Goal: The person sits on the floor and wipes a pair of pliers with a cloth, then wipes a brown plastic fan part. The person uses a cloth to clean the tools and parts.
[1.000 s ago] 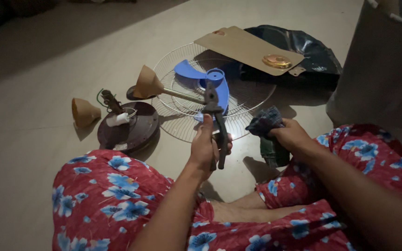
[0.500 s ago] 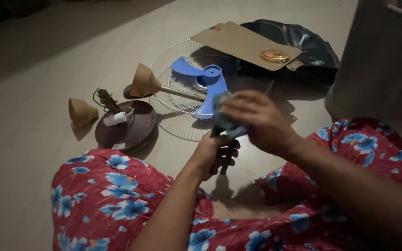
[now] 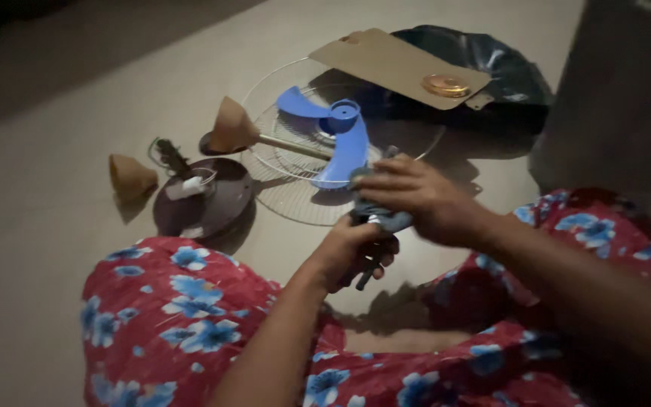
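While the left hand point(image 3: 348, 252) grips the dark pliers point(image 3: 368, 267) by the handles at centre frame, the right hand point(image 3: 408, 197) presses a bunched cloth point(image 3: 382, 216) around their head. A blue fan blade point(image 3: 337, 136) lies on a wire guard point(image 3: 288, 196) just above.

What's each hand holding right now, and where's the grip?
Left hand grips the pliers by the handles; right hand presses a cloth around their upper end.

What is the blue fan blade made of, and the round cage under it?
The fan blade looks like smooth moulded plastic: even blue colour, soft sheen. The cage seems to be thin metal wire, pale and shiny, with many fine spokes, though the dim light leaves that unsure.
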